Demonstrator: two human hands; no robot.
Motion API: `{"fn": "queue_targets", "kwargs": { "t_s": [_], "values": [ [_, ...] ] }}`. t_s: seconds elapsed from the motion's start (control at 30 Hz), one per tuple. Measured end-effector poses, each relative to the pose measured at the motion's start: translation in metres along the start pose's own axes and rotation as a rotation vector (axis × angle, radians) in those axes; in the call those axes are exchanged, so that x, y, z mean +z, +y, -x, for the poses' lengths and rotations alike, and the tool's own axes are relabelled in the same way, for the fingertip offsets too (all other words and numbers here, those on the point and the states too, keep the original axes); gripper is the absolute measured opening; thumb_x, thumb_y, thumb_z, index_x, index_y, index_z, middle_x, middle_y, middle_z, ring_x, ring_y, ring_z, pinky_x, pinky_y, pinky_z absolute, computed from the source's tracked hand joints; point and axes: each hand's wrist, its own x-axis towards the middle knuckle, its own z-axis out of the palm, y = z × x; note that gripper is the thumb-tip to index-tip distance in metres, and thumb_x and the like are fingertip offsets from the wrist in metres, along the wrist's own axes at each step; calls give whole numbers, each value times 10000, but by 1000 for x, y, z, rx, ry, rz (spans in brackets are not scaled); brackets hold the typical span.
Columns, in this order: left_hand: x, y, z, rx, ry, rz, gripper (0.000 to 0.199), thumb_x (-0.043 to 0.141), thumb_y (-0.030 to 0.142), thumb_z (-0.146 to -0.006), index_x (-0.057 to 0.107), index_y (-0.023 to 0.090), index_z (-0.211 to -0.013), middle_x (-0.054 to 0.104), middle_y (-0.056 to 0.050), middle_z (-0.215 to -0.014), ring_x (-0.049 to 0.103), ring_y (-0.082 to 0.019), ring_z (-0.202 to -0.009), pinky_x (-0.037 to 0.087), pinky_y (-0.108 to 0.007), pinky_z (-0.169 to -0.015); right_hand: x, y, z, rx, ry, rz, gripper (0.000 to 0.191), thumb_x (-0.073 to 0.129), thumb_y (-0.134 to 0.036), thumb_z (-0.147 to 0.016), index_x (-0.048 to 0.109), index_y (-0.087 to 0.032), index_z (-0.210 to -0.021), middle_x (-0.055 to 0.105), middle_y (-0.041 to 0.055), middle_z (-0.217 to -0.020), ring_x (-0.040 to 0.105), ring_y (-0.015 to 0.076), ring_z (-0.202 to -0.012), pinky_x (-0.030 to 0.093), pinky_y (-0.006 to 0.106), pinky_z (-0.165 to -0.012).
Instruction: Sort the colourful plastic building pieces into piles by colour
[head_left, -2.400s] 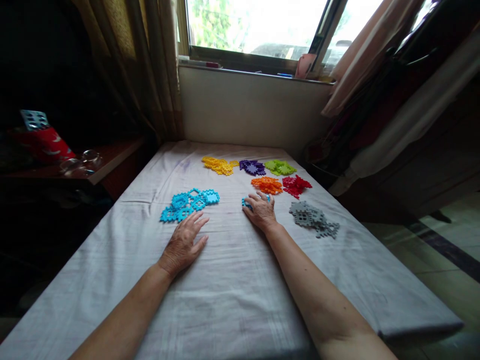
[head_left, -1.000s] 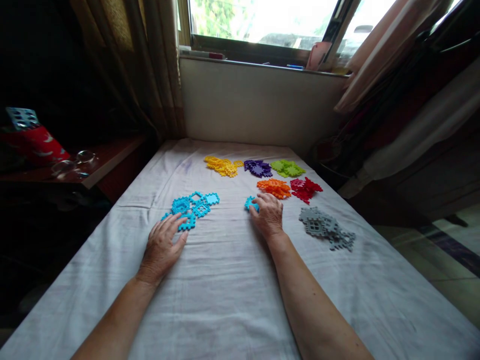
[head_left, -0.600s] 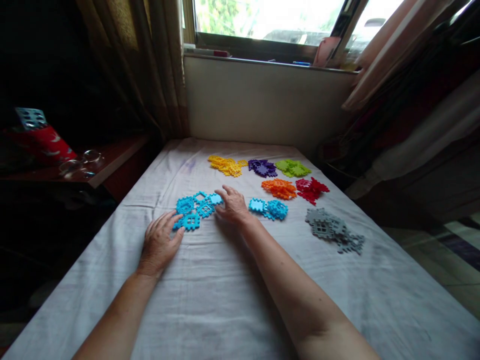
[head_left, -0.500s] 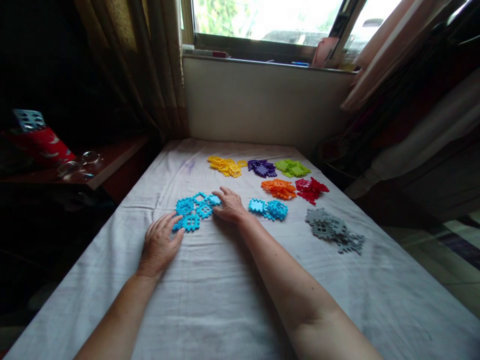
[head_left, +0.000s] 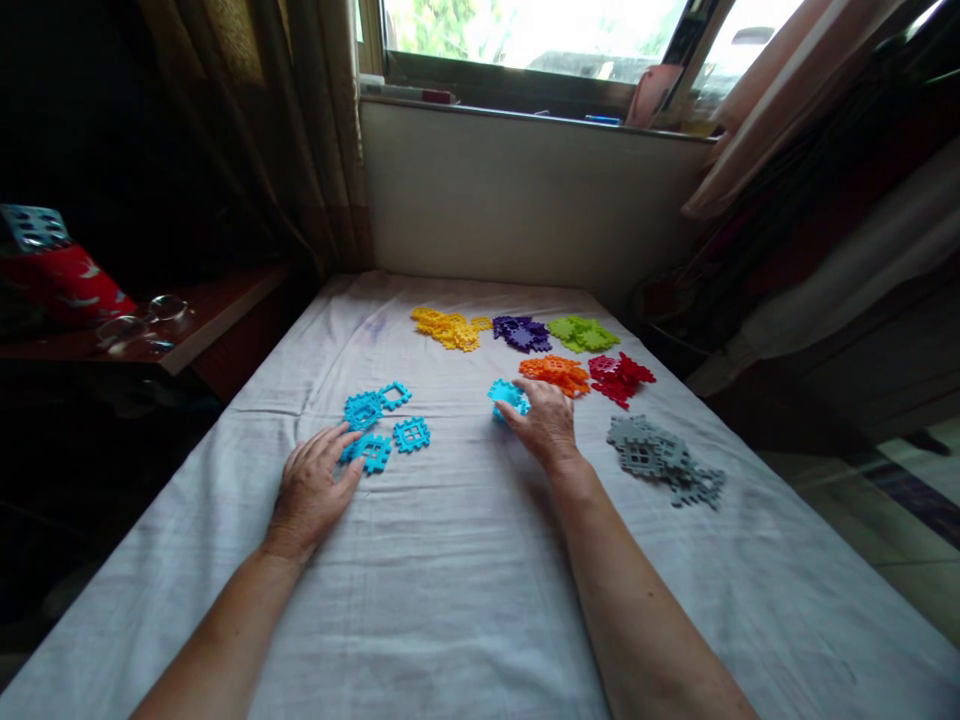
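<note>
My left hand (head_left: 315, 490) lies with its fingers apart at the near left edge of a loose group of blue interlocking tiles (head_left: 364, 411). Its fingertips touch the nearest blue tiles, and part of these is hidden under the fingers. A single windowed blue tile (head_left: 412, 434) rests just right of that group. Farther right, my right hand (head_left: 547, 420) grips a blue square tile (head_left: 505, 392) between thumb and fingers, above the right-hand blue tiles, which are mostly hidden by the hand.
Toward the back lie piles of yellow (head_left: 448, 328), purple (head_left: 521, 333) and green tiles (head_left: 583, 333). Orange tiles (head_left: 555, 375) and red tiles (head_left: 622, 379) sit in front of them. Grey tiles (head_left: 652, 450) are at right. A side table (head_left: 217, 325) at left holds glasses and a red container.
My right hand has moved right, from the left blue group to the right-hand blue tiles, carrying a blue tile. The left group has spread slightly; my left hand stays beside it.
</note>
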Motion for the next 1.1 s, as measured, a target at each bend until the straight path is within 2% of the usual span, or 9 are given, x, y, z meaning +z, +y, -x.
{"fn": "queue_targets", "kwargs": {
  "t_s": [0.07, 0.17, 0.37, 0.47, 0.6, 0.7, 0.8, 0.93, 1.1],
  "values": [
    [0, 1, 0, 0, -9, -1, 373, 490, 420, -898, 676, 241, -1167, 688, -92, -1287, 614, -298, -1214, 458, -511, -1073, -5, 18, 0, 70, -18, 25, 405, 631, -462, -869, 698, -228, -1193, 700, 117, -1197, 575, 309, -1108, 391, 416, -926],
    [-1, 1, 0, 0, -11, 3, 373, 486, 421, -899, 678, 235, -1160, 690, -97, -1283, 617, -301, -1210, 460, -515, -1072, -6, 30, -1, 106, -56, 53, 411, 637, -463, -860, 703, -226, -1190, 703, 112, -1183, 571, 311, -1116, 388, 423, -925],
    [-2, 1, 0, -9, -24, -1, 369, 497, 423, -892, 678, 251, -1163, 688, -80, -1288, 611, -290, -1220, 457, -499, -1085, -8, 32, -2, 72, -92, 96, 380, 639, -503, -851, 731, -260, -1129, 697, 103, -1181, 560, 315, -1121, 384, 464, -954],
    [-2, 1, 0, -10, -23, 7, 368, 491, 423, -894, 680, 249, -1158, 687, -83, -1290, 610, -291, -1220, 454, -502, -1087, -13, 28, -5, 31, -49, 80, 364, 609, -490, -881, 736, -255, -1127, 684, 108, -1223, 551, 333, -1158, 380, 494, -986],
    [-2, 2, 0, 0, -18, 6, 365, 486, 429, -901, 686, 250, -1148, 689, -80, -1289, 610, -292, -1221, 458, -504, -1080, -12, -5, -4, -148, -63, -34, 313, 574, -414, -927, 728, -237, -1134, 687, 109, -1235, 556, 314, -1183, 396, 463, -1009],
    [-2, 2, 0, 11, -13, -1, 353, 493, 433, -902, 697, 251, -1125, 691, -79, -1282, 617, -283, -1209, 474, -485, -1062, 0, -45, 7, -345, -199, -142, 344, 592, -394, -926, 690, -238, -1216, 670, 93, -1296, 548, 275, -1221, 392, 429, -1055],
    [-3, 2, 0, 14, -17, 1, 339, 497, 431, -903, 710, 246, -1091, 691, -87, -1272, 622, -279, -1194, 484, -471, -1049, 14, -75, 23, -439, -319, -164, 473, 623, -441, -908, 613, -259, -1345, 552, 93, -1472, 452, 289, -1360, 374, 446, -1091],
    [-5, 4, -1, 24, -30, 7, 326, 501, 444, -906, 722, 259, -1059, 690, -77, -1275, 617, -278, -1199, 485, -474, -1043, 23, -88, 35, -495, -404, -159, 550, 640, -477, -892, 559, -287, -1402, 450, 89, -1562, 352, 308, -1445, 338, 489, -1115],
    [-8, 5, 0, 33, -45, -4, 314, 527, 461, -894, 728, 261, -1029, 683, -83, -1287, 610, -288, -1209, 473, -488, -1050, 21, -89, 36, -499, -415, -182, 364, 638, -445, -906, 669, -283, -1230, 638, 73, -1340, 528, 260, -1252, 378, 439, -1056]
  ]
}}
